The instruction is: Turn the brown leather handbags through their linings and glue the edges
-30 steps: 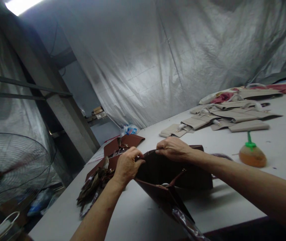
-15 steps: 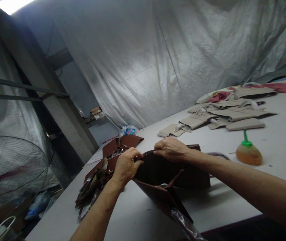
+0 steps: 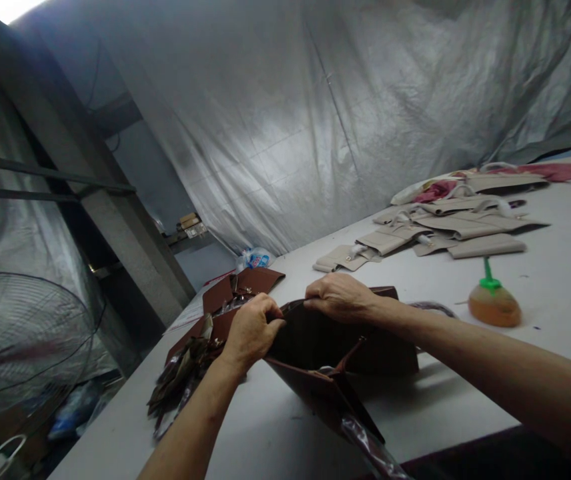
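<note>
A dark brown handbag (image 3: 315, 390) stands on the white table (image 3: 260, 433) with its mouth spread and its dark inside showing. My left hand (image 3: 253, 330) pinches the bag's rim at the far left corner, thumb and fingers closed on it. Close beside it, my right hand (image 3: 338, 297) grips the far edge of the same rim, fingers bent over it. A plastic-wrapped handle (image 3: 370, 447) hangs off the bag's near side toward the table's front edge. The fingertips inside the bag are partly hidden.
Several brown bag pieces (image 3: 185, 367) lie heaped at left, another brown bag (image 3: 255, 280) behind. Flat beige bags (image 3: 415, 230) spread across the back right. A squeeze bottle (image 3: 494, 303) with green nozzle and orange liquid stands at right. A caged fan (image 3: 25, 340) is at far left.
The view has shifted very slightly. Both hands keep the same hold on the bag's rim, and the bag stays in place.
</note>
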`<control>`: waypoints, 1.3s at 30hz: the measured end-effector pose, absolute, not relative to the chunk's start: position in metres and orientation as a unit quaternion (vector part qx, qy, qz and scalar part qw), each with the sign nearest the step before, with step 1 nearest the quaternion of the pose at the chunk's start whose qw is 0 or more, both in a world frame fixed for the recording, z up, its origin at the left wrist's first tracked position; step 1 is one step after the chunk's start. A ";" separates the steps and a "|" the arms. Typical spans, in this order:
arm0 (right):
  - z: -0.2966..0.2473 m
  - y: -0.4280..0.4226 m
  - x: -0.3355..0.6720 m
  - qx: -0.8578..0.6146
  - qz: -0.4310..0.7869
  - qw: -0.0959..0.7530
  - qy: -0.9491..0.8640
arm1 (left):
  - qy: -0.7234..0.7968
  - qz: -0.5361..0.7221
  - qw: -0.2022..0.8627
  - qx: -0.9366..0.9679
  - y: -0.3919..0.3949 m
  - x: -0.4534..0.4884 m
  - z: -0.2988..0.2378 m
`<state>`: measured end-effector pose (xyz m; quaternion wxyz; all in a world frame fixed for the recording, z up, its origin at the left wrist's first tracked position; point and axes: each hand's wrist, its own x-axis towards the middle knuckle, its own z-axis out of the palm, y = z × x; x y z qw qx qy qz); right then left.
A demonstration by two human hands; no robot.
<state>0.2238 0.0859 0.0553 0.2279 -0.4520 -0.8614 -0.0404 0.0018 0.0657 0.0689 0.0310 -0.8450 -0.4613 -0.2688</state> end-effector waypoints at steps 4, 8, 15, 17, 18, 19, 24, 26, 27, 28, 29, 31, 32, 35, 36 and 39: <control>0.055 0.086 0.225 -0.457 -0.041 0.224 -0.860 | -0.487 -0.259 0.037 -0.834 0.063 0.002 0.070; 0.053 0.087 0.225 -0.461 -0.052 0.232 -0.855 | -0.458 -0.279 0.019 -0.844 0.064 0.002 0.070; 0.050 0.088 0.225 -0.458 -0.064 0.236 -0.855 | -0.477 -0.259 0.028 -0.840 0.066 0.004 0.070; 0.051 0.087 0.225 -0.461 -0.063 0.231 -0.854 | -0.492 -0.255 0.029 -0.832 0.066 0.005 0.070; 0.052 0.086 0.224 -0.463 -0.062 0.230 -0.854 | -0.499 -0.254 0.028 -0.828 0.066 0.005 0.070; 0.052 0.086 0.224 -0.463 -0.060 0.229 -0.854 | -0.506 -0.255 0.026 -0.823 0.066 0.005 0.070; 0.051 0.085 0.225 -0.457 -0.060 0.232 -0.857 | -0.521 -0.258 0.016 -0.814 0.066 0.006 0.070; 0.050 0.086 0.224 -0.453 -0.061 0.231 -0.859 | -0.524 -0.254 0.016 -0.813 0.066 0.007 0.071; 0.049 0.087 0.224 -0.451 -0.062 0.230 -0.860 | -0.525 -0.253 0.017 -0.813 0.066 0.007 0.071; 0.049 0.087 0.224 -0.449 -0.063 0.229 -0.861 | -0.526 -0.253 0.017 -0.812 0.067 0.007 0.071; 0.049 0.087 0.224 -0.449 -0.064 0.229 -0.862 | -0.527 -0.253 0.018 -0.811 0.067 0.007 0.070; 0.050 0.086 0.224 -0.447 -0.064 0.228 -0.863 | -0.528 -0.255 0.020 -0.810 0.067 0.006 0.070; 0.051 0.086 0.224 -0.443 -0.062 0.228 -0.865 | -0.528 -0.256 0.020 -0.809 0.068 0.006 0.069; 0.055 0.086 0.223 -0.426 -0.041 0.243 -0.870 | -0.527 -0.256 0.020 -0.810 0.068 0.005 0.069; 0.056 0.087 0.222 -0.418 -0.035 0.256 -0.871 | -0.528 -0.256 0.020 -0.810 0.069 0.006 0.069; 0.057 0.089 0.217 -0.385 -0.041 0.282 -0.878 | -0.524 -0.254 0.020 -0.812 0.071 0.008 0.069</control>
